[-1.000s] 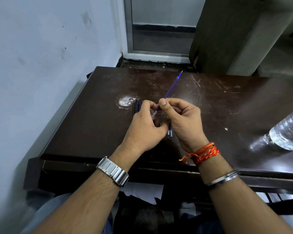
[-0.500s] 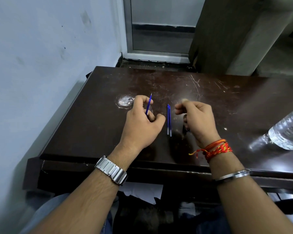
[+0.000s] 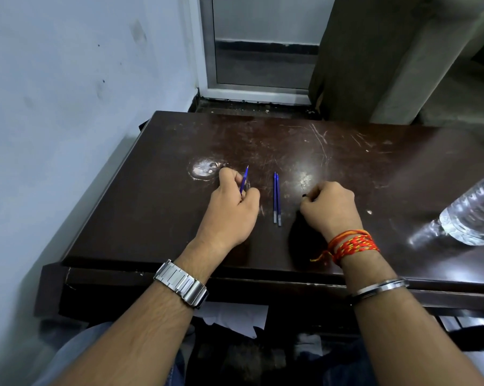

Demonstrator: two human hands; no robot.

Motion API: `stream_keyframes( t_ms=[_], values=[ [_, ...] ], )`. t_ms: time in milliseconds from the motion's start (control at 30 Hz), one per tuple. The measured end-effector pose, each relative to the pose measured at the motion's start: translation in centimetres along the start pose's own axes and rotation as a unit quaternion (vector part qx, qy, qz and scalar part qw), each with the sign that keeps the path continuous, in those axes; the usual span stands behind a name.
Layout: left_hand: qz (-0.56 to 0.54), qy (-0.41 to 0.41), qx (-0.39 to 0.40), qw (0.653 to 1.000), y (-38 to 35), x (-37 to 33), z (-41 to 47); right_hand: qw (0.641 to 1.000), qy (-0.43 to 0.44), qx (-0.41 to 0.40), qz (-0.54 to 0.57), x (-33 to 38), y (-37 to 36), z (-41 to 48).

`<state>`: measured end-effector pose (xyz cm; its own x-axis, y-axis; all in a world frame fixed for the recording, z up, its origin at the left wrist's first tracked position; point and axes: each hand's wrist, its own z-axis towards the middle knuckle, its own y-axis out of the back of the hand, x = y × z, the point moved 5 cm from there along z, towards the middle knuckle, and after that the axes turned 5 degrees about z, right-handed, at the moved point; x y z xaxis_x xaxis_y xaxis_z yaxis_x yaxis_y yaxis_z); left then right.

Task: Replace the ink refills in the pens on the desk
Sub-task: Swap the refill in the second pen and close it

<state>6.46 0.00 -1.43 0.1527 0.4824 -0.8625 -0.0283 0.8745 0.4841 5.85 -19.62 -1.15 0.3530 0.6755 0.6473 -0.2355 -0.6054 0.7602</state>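
- Wall: pale blue with scuff marks, filling the upper left of the frame; the desk's left edge runs alongside it
- Desk: dark brown top, scratched and glossy, spanning the middle of the frame from left to right
- Round pale mark: worn patch on the desk top, left of centre, just beyond the left hand's knuckles
- Wristwatch: steel band on the left wrist, lower left of centre, over the desk's near edge
- Left hand: left of centre, resting on the desk, fingers curled in and gripping a blue refill; the refill stands tilted, tip pointing up and away from the person, lower end hidden in the fist
- Two blue refills: at frame centre, flat on the desk, side by side and touching, between the two hands and clear of both
- Right hand: right of centre, resting on the desk, fingers closed into a fist; thumb and forefinger pinch a small dark piece, too small to identify
- Red and orange threads: tied round the right wrist
- Metal bangle: further down the right forearm, lower right
- Plastic bottle: clear, lying on the desk at the right edge of the frame, well apart from the right hand
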Motion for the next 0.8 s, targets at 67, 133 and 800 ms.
stream_keyframes(
  t_ms=[67,133,800],
  values=[
    [0.007,0.001,0.003,1.0,0.0,-0.1,0.0,1.0,-0.014,0.012,-0.003,-0.2,0.0,0.1],
    [0.011,0.005,0.006,1.0,0.0,-0.1,0.0,1.0,-0.018,0.024,-0.004,-0.2,0.0,0.1],
    [0.006,-0.027,0.12,0.992,-1.9,-0.3,-0.5,0.859,0.042,0.018,0.511,3.9,-1.0,-1.7]
  ],
)
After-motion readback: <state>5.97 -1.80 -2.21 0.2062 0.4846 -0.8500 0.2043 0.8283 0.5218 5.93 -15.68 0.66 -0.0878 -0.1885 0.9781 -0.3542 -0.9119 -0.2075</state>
